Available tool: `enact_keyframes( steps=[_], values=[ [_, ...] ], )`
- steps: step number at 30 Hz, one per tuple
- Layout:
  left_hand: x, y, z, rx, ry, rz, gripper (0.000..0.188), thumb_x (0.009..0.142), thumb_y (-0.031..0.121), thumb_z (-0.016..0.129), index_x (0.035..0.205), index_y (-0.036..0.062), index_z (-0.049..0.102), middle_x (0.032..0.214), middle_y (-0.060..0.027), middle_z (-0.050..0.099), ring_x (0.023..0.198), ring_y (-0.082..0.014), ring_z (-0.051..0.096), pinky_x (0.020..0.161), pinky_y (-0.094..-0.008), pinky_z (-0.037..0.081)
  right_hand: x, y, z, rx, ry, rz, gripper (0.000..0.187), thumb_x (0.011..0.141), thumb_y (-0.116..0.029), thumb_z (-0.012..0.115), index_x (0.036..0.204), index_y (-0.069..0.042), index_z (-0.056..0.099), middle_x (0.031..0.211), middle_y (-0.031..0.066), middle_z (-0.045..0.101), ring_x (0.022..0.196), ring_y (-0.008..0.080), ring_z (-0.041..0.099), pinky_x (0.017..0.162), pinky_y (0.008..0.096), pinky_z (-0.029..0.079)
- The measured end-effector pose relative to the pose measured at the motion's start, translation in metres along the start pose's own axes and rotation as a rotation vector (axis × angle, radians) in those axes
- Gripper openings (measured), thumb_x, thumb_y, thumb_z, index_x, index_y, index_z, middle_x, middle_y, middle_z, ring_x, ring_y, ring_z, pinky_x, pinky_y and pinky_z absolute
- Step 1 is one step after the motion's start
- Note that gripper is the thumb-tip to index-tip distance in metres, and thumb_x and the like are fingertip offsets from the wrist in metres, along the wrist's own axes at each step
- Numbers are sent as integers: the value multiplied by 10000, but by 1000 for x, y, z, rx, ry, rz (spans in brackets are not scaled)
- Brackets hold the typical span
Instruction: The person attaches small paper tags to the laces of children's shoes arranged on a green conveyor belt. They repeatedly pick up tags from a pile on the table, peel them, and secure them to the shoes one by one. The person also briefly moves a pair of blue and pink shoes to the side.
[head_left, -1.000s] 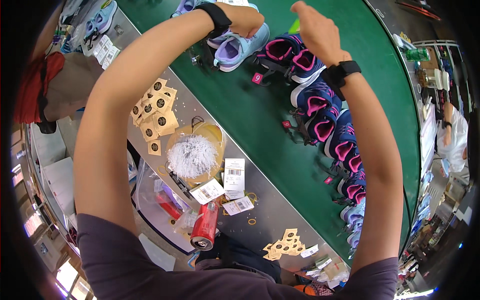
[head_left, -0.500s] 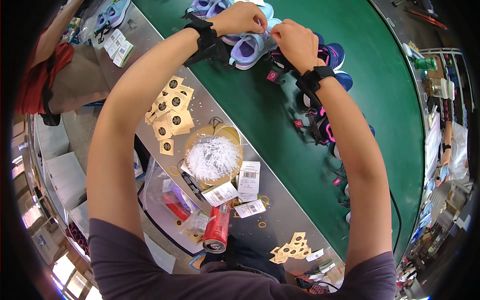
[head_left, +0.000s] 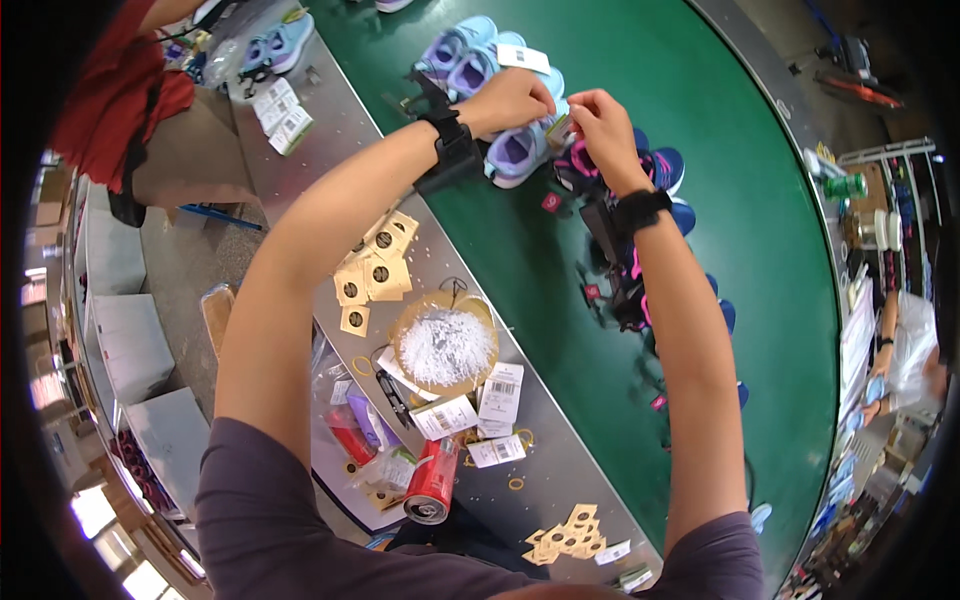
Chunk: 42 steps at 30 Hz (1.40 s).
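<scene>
Right hand [head_left: 607,140]: fingertips pinched, looks like on a small green-edged tag [head_left: 559,128], tag sitting in the gap between both hands, above the shoes. Left hand [head_left: 505,105]: fingers curled, tips drawn together; I can't tell if it grips anything. Tag reads as light, thin card, bendy, easy to crease; I'd take it by an edge or corner, fingertips only.

Just under the hands, light-blue shoes [head_left: 515,150] with purple lining, on the green table [head_left: 480,230]. Probably light, soft uppers, stiffer soles; I'd grab at the heel or collar. White card [head_left: 523,58] lies on top of them. Navy-and-pink shoes [head_left: 668,170] beside the right hand, more of them running down past the right forearm.

Further out, on the metal strip [head_left: 570,455]: dish of white strands [head_left: 445,348], tan paper squares [head_left: 385,275], red can [head_left: 432,480]. Co-worker in red [head_left: 120,130] at upper left.
</scene>
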<state>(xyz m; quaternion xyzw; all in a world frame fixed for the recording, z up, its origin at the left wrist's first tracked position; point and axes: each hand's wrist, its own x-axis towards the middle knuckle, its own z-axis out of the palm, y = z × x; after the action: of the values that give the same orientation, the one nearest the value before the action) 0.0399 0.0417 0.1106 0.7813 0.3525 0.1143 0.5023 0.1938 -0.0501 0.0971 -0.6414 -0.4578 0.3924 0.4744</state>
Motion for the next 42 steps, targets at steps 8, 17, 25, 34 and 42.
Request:
enact_keyframes(
  steps=[8, 17, 25, 34, 42],
  values=[
    [-16, 8, -13, -754, -57, -78, 210, 864, 56, 587, 1041, -54, 615, 873, -69, 635, 805, -130, 612, 794, -256, 512, 8, -17, -4, 643, -224, 43, 277, 893, -84, 580, 1072, 126, 561, 1014, 181, 629, 856, 192, 643, 815, 277, 524],
    [-16, -8, -13, -658, 126, -44, 199, 879, 103, 612, 1043, -9, 611, 914, -76, 642, 783, -124, 628, 728, -245, 532, 21, -13, 15, 440, -45, 10, 204, 880, -58, 583, 1070, 14, 590, 979, 94, 676, 844, 146, 648, 682, 242, 512],
    [-11, -10, -19, -607, 72, 12, 386, 832, 63, 661, 1152, 0, 455, 885, -85, 644, 756, -128, 625, 683, -235, 501, 24, -19, 16, 405, -118, 62, 238, 881, -120, 612, 1079, 4, 568, 994, 87, 678, 825, 143, 649, 696, 256, 512],
    [-4, -19, -27, -606, 5, 4, 423, 825, 37, 653, 1183, -39, 440, 903, -95, 644, 767, -144, 622, 717, -257, 502, 30, -13, 22, 325, -123, -42, 264, 839, -100, 645, 1064, 19, 572, 963, 93, 681, 780, 149, 653, 653, 277, 525],
    [-7, -22, -25, -573, 83, -41, 424, 829, 32, 640, 1196, -53, 447, 884, -120, 645, 774, -158, 627, 723, -271, 515, 33, -8, 29, 30, 31, -160, 146, 773, -42, 671, 877, 31, 600, 797, 98, 680, 703, 143, 652, 630, 249, 527]
  ],
)
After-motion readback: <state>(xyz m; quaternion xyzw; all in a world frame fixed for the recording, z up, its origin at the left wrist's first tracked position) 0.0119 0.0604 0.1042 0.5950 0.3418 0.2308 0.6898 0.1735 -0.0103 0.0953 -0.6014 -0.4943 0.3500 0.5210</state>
